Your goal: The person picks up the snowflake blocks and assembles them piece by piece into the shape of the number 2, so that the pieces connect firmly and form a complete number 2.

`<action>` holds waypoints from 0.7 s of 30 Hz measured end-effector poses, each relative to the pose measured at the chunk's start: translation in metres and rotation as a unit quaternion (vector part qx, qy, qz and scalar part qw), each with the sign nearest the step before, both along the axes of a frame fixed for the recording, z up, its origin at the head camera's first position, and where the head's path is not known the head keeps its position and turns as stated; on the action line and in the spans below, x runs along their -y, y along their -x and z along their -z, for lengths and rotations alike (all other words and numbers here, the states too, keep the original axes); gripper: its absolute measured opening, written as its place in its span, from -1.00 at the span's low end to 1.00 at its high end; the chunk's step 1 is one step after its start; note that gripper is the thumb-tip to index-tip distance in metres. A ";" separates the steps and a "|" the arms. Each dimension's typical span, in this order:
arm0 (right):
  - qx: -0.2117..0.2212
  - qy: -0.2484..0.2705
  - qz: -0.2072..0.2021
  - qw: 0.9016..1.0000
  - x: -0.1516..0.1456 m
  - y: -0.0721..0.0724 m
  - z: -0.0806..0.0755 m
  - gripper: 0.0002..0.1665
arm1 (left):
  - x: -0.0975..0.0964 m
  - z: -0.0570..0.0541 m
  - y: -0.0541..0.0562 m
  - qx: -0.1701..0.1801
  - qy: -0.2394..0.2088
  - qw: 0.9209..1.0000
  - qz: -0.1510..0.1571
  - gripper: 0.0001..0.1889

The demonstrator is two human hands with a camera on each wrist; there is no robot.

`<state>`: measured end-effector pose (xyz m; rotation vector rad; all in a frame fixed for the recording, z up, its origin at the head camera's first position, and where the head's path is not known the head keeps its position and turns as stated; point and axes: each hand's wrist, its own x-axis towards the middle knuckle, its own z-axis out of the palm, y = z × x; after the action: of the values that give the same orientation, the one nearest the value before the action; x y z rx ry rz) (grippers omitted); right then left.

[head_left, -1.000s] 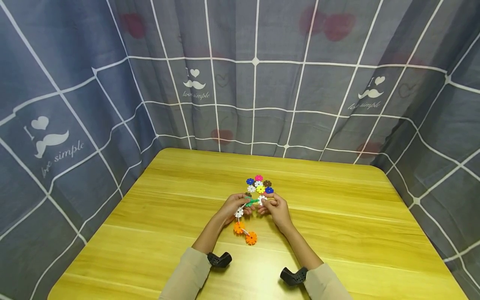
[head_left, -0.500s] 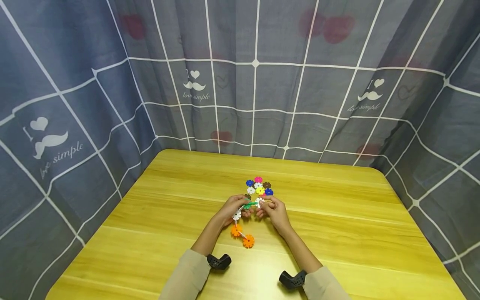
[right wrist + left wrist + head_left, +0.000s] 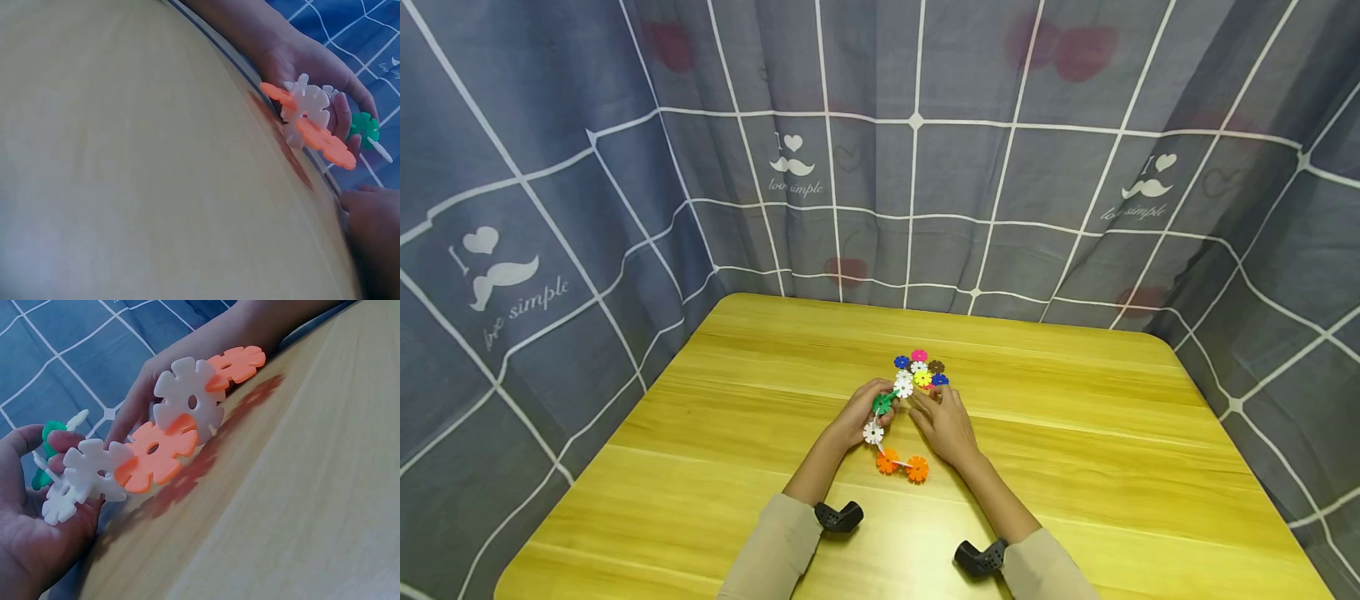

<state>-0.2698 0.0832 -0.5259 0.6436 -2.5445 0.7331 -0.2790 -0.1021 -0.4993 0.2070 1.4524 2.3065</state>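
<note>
A chain of slotted plastic snowflake discs hangs from my left hand (image 3: 855,414). Its fingers and thumb pinch the chain at the green disc (image 3: 882,404). Past the fingertips, a white end disc (image 3: 903,388) sticks out toward the pile. Below the hand the chain runs through another white disc (image 3: 873,432) to two orange discs (image 3: 887,461), with further white discs (image 3: 187,397) set crosswise between them, seen in the left wrist view. My right hand (image 3: 950,426) is palm down, its loosely extended fingers at the pile's near edge beside a yellow disc (image 3: 922,378), holding nothing visible.
Loose discs lie in a small pile beyond the hands: pink (image 3: 919,356), blue (image 3: 902,362), brown (image 3: 936,367) and white among them. The wooden table (image 3: 1075,433) is bordered by a grey-blue checked curtain (image 3: 955,175) at the back and sides.
My right hand has let go of the white end disc and moved slightly away to the pile's near edge. The left hand has turned the chain, and its orange end has swung rightward.
</note>
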 end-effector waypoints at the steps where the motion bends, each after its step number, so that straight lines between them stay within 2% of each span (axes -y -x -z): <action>1: -0.008 -0.021 -0.009 1.000 0.001 0.001 0.000 -0.63 | 0.000 0.000 0.000 -0.001 0.000 1.000 -0.003 -0.86; 3: -0.023 -0.054 -0.025 0.998 0.002 0.002 0.001 -0.66 | 0.000 0.000 0.000 -0.004 0.003 1.000 -0.007 -0.86; 5: -0.028 -0.054 -0.034 0.998 0.002 0.002 0.001 -0.70 | 0.000 -0.001 0.000 -0.009 0.007 1.000 -0.009 -0.86; 8: -0.032 -0.022 -0.024 0.999 0.001 0.002 0.001 -0.74 | 0.000 0.000 0.000 -0.014 0.009 1.000 -0.005 -0.85; 11: -0.026 0.024 0.001 0.999 0.001 0.001 0.000 -0.68 | 0.000 0.001 0.000 -0.023 0.017 1.000 -0.005 -0.84; 15: -0.007 0.037 0.027 0.999 0.001 -0.001 -0.001 -0.59 | -0.001 0.002 -0.001 -0.042 0.037 0.998 -0.002 -0.81; 18: 0.014 0.040 0.032 0.999 0.001 -0.002 -0.002 -0.62 | -0.001 0.003 -0.001 -0.058 0.055 0.997 0.001 -0.80; 21: 0.042 0.082 0.019 0.996 0.000 -0.004 -0.003 -0.66 | -0.002 0.004 -0.002 -0.068 0.066 0.996 -0.001 -0.81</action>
<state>-0.2660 0.0835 -0.5225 0.5180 -2.5306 0.9633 -0.2766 -0.1004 -0.5029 0.3294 1.6639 2.2253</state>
